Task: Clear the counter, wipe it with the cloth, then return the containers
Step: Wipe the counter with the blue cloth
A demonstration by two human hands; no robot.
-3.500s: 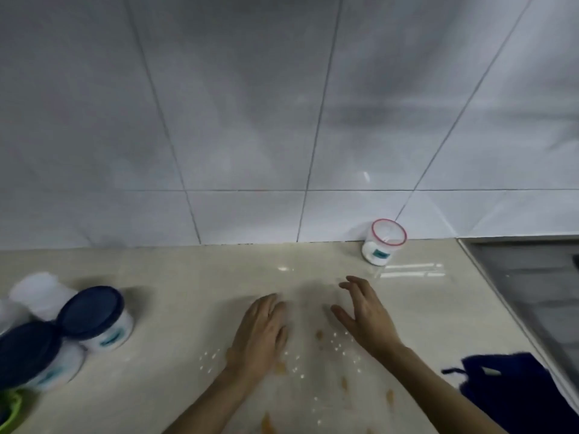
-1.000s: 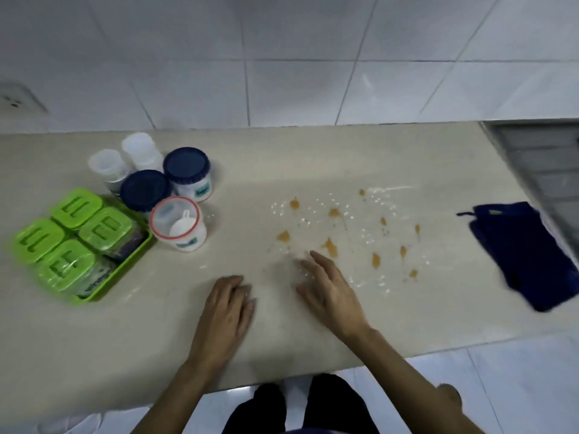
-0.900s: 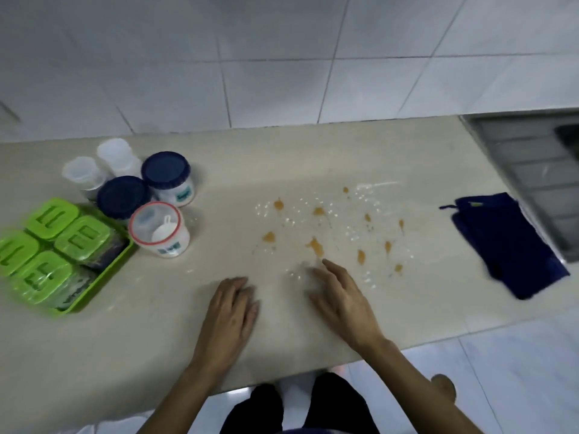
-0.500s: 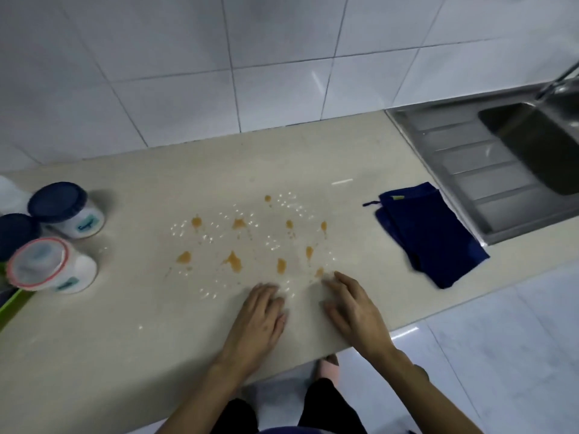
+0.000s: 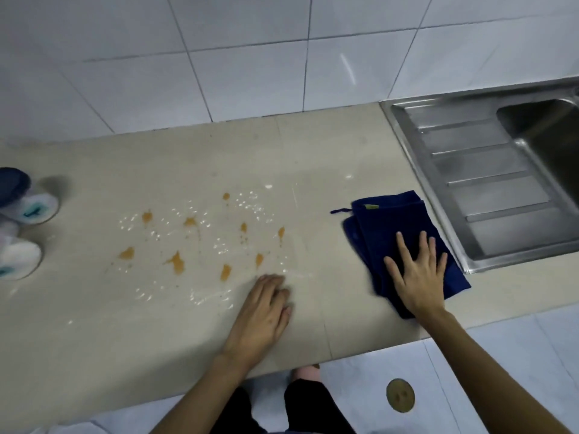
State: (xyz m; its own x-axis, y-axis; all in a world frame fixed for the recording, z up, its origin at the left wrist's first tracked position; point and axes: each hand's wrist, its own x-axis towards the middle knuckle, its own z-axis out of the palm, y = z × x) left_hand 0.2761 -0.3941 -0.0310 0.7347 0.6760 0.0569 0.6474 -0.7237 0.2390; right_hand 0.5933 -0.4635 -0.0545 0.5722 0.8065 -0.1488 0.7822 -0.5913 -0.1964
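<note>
A folded dark blue cloth (image 5: pixel 388 227) lies on the beige counter (image 5: pixel 94 339) just left of the sink. My right hand (image 5: pixel 416 274) lies flat on the cloth's near half, fingers spread and not curled around it. My left hand (image 5: pixel 263 311) rests palm down on the bare counter near the front edge, holding nothing. Orange stains and small white droplets (image 5: pixel 200 242) are scattered over the counter's middle, just beyond my left hand. At the far left edge stand a blue-lidded white jar (image 5: pixel 22 198) and part of another white container (image 5: pixel 15 258).
A steel sink with a ribbed drainboard (image 5: pixel 482 183) fills the right side, its rim close to the cloth. A white tiled wall (image 5: pixel 250 73) backs the counter. Below the counter's front edge are a pale tiled floor and a round brass floor drain (image 5: pixel 400 395).
My view has swung right, so the green tray and most containers have left the frame. My right hand has moved from the counter beside the stains onto the blue cloth.
</note>
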